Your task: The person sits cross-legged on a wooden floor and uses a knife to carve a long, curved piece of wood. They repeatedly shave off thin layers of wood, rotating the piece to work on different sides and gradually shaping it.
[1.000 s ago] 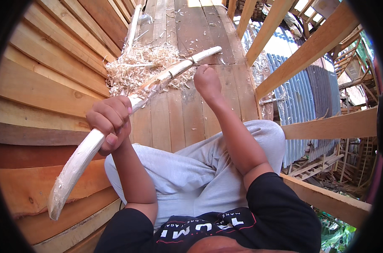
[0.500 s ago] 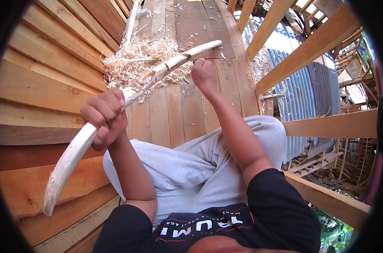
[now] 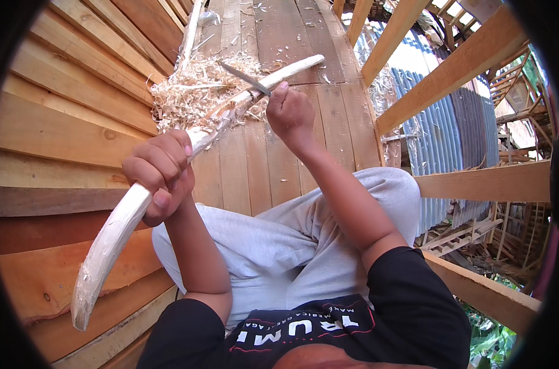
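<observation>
A long, curved, pale stick of peeled wood (image 3: 116, 227) slants from the lower left up to the far middle. My left hand (image 3: 159, 175) is wrapped round it below its midpoint. Closed in a fist, my right hand (image 3: 290, 117) grips a knife (image 3: 245, 77), whose handle is hidden inside the fingers. The blade lies across the upper part of the stick and points to the far left. Between the two hands the stick has a rough, notched stretch with browner wood.
Curly wood shavings (image 3: 193, 92) are heaped on the plank floor (image 3: 255, 175) beyond the stick. A wall of boards (image 3: 64, 135) stands close on the left. Wooden rails (image 3: 482, 180) line the right side, with corrugated metal sheets (image 3: 433, 135) past them. My crossed legs are below.
My right hand has shifted slightly left along the stick, and the knife blade now shows more broadly. The stick's lower end has moved a little down and right with my left hand.
</observation>
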{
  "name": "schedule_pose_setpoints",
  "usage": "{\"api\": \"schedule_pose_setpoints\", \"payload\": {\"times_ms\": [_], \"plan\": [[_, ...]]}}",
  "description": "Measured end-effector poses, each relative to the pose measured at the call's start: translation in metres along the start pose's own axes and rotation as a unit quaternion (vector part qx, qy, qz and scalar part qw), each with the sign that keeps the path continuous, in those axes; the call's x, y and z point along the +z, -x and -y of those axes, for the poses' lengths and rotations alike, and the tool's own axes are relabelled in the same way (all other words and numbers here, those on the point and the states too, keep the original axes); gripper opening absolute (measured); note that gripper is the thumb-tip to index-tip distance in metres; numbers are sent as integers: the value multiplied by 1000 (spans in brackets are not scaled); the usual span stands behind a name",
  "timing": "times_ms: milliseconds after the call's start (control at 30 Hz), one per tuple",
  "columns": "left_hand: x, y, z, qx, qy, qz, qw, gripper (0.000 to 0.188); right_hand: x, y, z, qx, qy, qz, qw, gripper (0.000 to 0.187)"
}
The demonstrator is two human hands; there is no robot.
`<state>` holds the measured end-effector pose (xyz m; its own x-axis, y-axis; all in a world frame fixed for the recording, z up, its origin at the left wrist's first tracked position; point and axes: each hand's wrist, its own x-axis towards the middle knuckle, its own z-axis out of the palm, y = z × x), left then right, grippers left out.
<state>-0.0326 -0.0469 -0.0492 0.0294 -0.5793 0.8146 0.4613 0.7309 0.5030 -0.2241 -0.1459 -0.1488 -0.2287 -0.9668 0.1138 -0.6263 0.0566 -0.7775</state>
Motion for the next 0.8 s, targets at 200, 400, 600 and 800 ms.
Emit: {"api": "schedule_pose_setpoints", "payload": {"times_ms": [200,400,600,800], "plan": [[11,-6,-5,-14,-17,88,996,28,-2,-13,-11,54,-17,-20,998,59],[-22,-2,-14,-15,16,23,999,30,-1,-34,-45,132,34,54,989,55],[-21,-10,-30,23,3,-43,999,54,0,-38,-41,173,-59,159,970,66],[-30,-2,-15,122,27,-193,973,72,-17,-15,-11,115,-112,214,964,58]]}}
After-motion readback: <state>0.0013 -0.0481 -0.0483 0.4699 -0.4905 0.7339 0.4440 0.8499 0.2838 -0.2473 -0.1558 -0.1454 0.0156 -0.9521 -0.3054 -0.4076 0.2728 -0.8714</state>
